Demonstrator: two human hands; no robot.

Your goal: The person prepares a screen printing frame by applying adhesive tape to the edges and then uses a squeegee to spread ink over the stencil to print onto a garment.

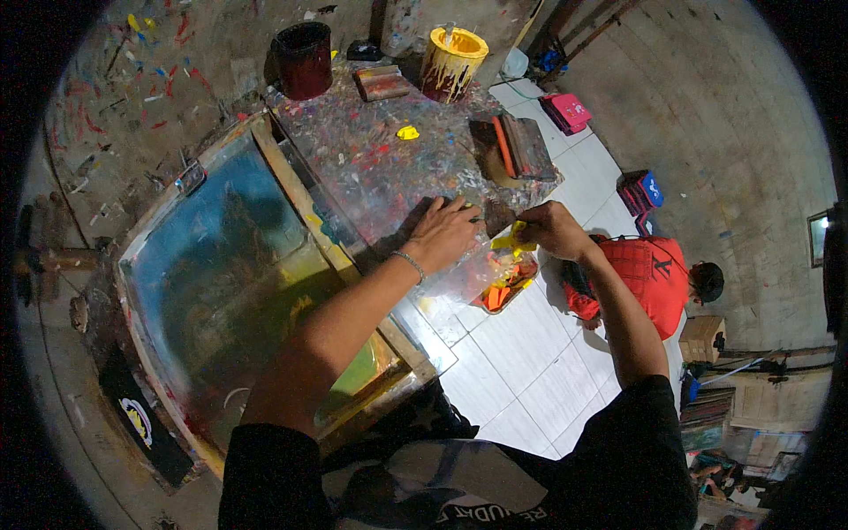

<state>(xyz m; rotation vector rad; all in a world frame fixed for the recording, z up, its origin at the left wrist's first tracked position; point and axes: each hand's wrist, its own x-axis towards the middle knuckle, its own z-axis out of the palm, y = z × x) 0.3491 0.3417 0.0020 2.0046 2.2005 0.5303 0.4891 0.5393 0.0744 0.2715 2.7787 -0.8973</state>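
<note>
My left hand (442, 234), with a bracelet at the wrist, is at the right edge of a paint-spattered table (353, 168). It grips a clear plastic sheet or bag (459, 278) that hangs over the edge, its fingers bent over the top. My right hand (555, 228) is pinched around a yellow, paint-smeared piece (511, 241) beside the plastic; its exact kind is hidden. Just below both hands is a small container (502, 307) with orange and yellow paint-coloured contents, partly covered by the plastic.
A framed printing screen (265, 150) lies on the left. On the table are a dark bucket (302, 66), a yellow-dripped can (453, 64), a squeegee (517, 146) and a yellow blob (407, 132). At right, a person in red (649, 274) is low on the white-tiled floor (521, 353).
</note>
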